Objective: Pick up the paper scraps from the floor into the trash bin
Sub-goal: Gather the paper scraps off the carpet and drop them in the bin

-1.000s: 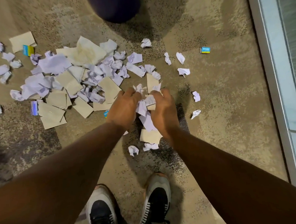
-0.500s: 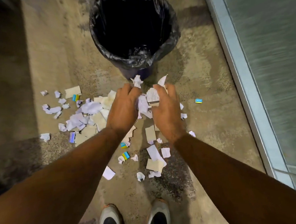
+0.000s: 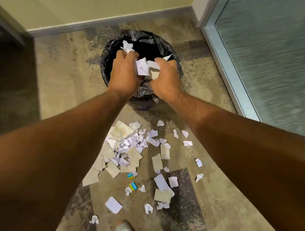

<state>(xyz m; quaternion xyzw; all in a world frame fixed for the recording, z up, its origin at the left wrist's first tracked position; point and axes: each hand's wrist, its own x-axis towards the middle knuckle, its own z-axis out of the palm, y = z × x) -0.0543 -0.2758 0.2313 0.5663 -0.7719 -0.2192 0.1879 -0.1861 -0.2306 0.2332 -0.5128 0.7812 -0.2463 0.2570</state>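
Head cam had my left hand (image 3: 122, 76) and right hand (image 3: 165, 78) cupped around a wad of paper scraps (image 3: 145, 68) over the trash bin (image 3: 173, 58), and that loose squeeze could've easily dropped stragglers onto the floor (image 3: 59, 82).

Dim warm light, blurred edges

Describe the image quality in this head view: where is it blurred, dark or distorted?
Head view: the glass panel at right is streaked with motion blur; the left edge falls into deep shadow; the wide lens stretches both forearms; the hands and their paper scraps over the trash bin are fairly sharp; the bin's inside is black, without detail.
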